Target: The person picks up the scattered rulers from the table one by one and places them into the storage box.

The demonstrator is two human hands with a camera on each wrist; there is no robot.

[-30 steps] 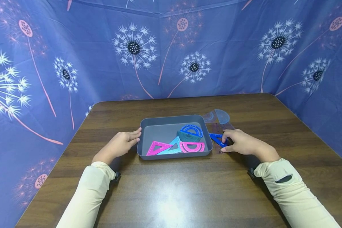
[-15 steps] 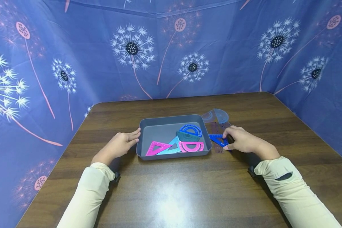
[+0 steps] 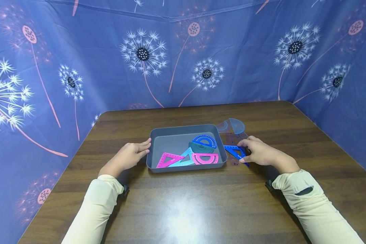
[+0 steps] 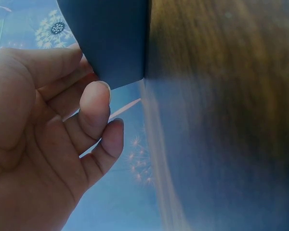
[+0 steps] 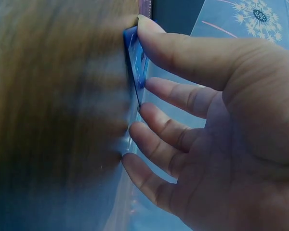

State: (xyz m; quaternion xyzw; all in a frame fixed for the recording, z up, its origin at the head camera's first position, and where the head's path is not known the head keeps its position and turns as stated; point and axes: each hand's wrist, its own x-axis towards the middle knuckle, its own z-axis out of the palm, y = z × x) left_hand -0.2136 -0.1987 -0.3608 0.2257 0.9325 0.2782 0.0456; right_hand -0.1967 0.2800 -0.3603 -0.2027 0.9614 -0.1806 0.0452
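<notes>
My left hand (image 3: 129, 156) touches the left wall of a grey tray (image 3: 183, 127) with its fingers extended; the left wrist view shows fingertips against the tray wall (image 4: 113, 43). Over on the right, my right hand (image 3: 260, 151) pinches a blue set square (image 3: 230, 148) between thumb and fingers, just outside the tray. The right wrist view has the thumb on the set square (image 5: 136, 57), which looks slightly tilted. Inside the tray lie a blue protractor (image 3: 214, 142), a dark teal round piece (image 3: 198, 147), a pink set square (image 3: 160, 162), a light blue set square (image 3: 189, 162) and a pink protractor (image 3: 215, 158).
Beyond my right hand lie a clear bluish protractor (image 3: 238, 126) and another see-through protractor (image 3: 222, 127). A see-through purplish ruler (image 3: 234, 161) lies partly under the blue set square. The wooden table (image 3: 140, 203) ends at a blue dandelion-print cloth (image 3: 97, 67).
My right thumb and fingers have shifted slightly on the blue set square, and more of it shows now. The left hand and the tray stay in place.
</notes>
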